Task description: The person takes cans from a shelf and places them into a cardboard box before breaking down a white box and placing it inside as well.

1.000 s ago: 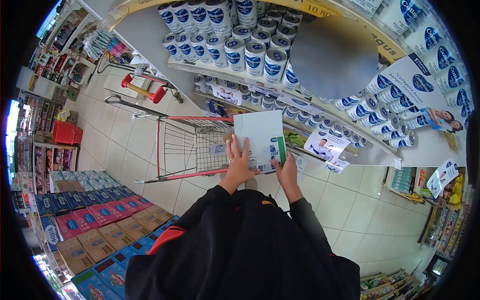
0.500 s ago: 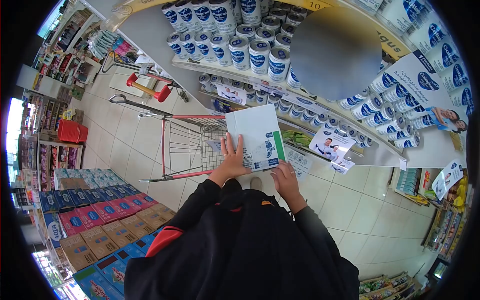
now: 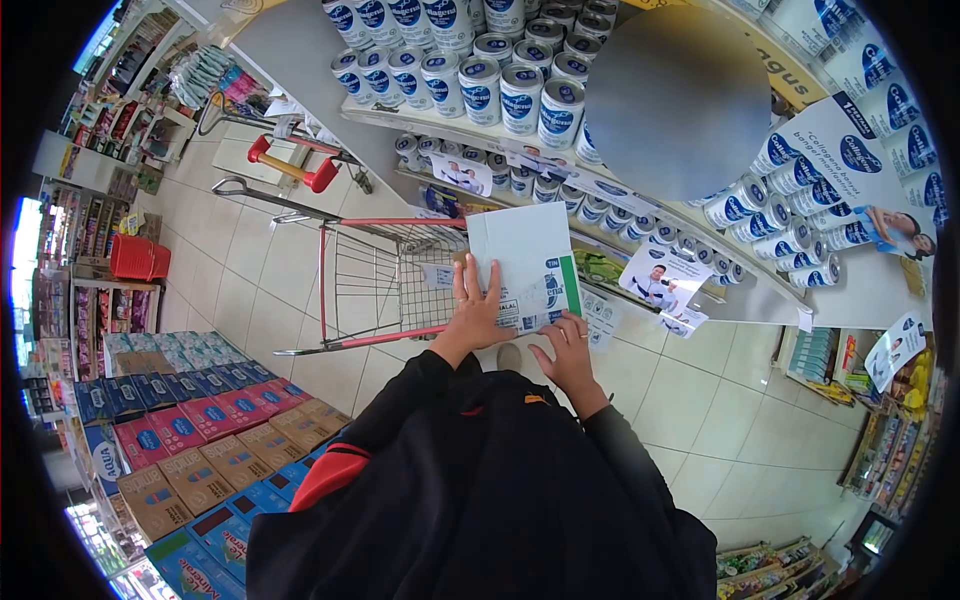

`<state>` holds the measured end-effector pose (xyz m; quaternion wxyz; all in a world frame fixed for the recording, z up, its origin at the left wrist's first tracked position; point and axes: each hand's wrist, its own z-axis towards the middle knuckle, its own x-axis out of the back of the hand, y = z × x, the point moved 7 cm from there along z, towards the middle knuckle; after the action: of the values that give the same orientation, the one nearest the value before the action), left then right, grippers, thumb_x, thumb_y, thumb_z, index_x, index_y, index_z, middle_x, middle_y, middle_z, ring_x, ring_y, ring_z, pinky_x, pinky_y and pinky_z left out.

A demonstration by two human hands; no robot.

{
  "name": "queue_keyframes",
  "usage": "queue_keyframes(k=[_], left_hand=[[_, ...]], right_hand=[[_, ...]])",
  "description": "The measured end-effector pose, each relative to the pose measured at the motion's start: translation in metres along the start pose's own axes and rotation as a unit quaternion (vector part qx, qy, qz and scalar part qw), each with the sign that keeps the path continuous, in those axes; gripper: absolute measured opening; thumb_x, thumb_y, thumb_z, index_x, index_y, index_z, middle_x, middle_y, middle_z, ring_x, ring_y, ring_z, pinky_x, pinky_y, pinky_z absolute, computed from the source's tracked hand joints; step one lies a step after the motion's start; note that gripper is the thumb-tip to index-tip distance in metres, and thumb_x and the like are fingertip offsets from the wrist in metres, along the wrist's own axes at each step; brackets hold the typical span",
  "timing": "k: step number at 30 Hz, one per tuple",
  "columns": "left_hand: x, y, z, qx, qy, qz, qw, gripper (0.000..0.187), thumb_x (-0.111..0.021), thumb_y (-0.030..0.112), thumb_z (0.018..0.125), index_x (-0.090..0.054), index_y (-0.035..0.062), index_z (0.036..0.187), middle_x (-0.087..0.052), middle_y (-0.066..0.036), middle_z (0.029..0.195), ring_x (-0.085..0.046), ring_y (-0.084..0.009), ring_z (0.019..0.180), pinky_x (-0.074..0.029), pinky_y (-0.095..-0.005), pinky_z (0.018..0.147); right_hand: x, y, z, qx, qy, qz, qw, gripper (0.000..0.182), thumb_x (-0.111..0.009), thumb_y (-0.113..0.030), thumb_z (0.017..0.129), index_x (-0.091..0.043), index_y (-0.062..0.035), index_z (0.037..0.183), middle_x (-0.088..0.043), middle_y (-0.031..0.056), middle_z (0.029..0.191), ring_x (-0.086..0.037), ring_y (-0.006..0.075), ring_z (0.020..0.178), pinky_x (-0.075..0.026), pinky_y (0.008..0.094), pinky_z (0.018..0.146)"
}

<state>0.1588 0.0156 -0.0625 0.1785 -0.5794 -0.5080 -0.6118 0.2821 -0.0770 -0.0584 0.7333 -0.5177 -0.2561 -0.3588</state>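
In front of me is a white cardboard box with blue print and a green stripe down its right edge. It stands at the right end of a wire shopping cart; what bears it from below is hidden. My left hand lies on the box's lower left part, its fingers stretched out and spread. At the lower right corner is my right hand, fingertips against the edge and thumb held apart, open.
Shelves of white and blue cans rise beyond the box, with promotional cards hanging from their edges. A blurred round patch covers part of them. Stacked cartons stand at left, and a red basket stands farther off.
The box has shifted slightly right and up in view, along with my left hand. My right thumb has come away from the box's lower edge, while the fingers stay near the corner.
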Motion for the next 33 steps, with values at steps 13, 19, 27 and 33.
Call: queue_keyframes(k=[13, 19, 27, 33], left_hand=[[-0.006, 0.005, 0.001, 0.109, 0.014, -0.030, 0.993, 0.105, -0.073, 0.022, 0.048, -0.010, 0.0118, 0.131, 0.004, -0.024, 0.132, 0.007, -0.0434, 0.121, -0.017, -0.0547, 0.093], [0.001, -0.010, -0.001, 0.018, 0.032, -0.038, 0.999, 0.104, -0.074, 0.027, 0.048, -0.013, 0.0110, 0.131, 0.001, -0.026, 0.132, 0.004, -0.0454, 0.120, -0.016, -0.0503, 0.095], [0.005, -0.013, -0.004, 0.026, 0.028, -0.042, 0.998, 0.102, -0.072, 0.036, 0.051, -0.012, 0.0164, 0.131, 0.000, -0.021, 0.134, 0.002, -0.0423, 0.122, -0.019, -0.0558, 0.091], [0.007, -0.008, -0.004, 0.036, -0.005, -0.045, 0.998, 0.103, -0.071, 0.039, 0.051, -0.011, 0.0162, 0.131, 0.000, -0.022, 0.133, 0.004, -0.0422, 0.122, -0.017, -0.0537, 0.093]], right_hand=[[-0.018, -0.014, 0.010, -0.019, 0.001, -0.067, 0.998, 0.021, -0.063, -0.012, 0.060, -0.058, -0.0172, 0.079, -0.042, 0.0034, 0.083, -0.040, 0.0238, 0.089, -0.028, 0.0462, 0.081], [-0.004, -0.039, 0.045, 0.015, -0.138, -0.163, 0.977, 0.014, -0.051, -0.015, 0.070, -0.060, -0.0227, 0.077, -0.046, 0.0022, 0.078, -0.044, 0.0222, 0.086, -0.028, 0.0471, 0.080], [-0.043, -0.035, 0.074, 0.203, -0.494, -0.163, 0.829, 0.017, -0.055, -0.016, 0.069, -0.059, -0.0224, 0.085, -0.054, 0.0005, 0.078, -0.055, 0.0206, 0.083, -0.035, 0.0405, 0.068], [-0.057, -0.028, 0.071, 0.225, -0.517, -0.163, 0.810, 0.011, -0.061, -0.016, 0.065, -0.057, -0.0198, 0.075, -0.056, -0.0024, 0.072, -0.057, 0.0160, 0.077, -0.038, 0.0354, 0.065]])
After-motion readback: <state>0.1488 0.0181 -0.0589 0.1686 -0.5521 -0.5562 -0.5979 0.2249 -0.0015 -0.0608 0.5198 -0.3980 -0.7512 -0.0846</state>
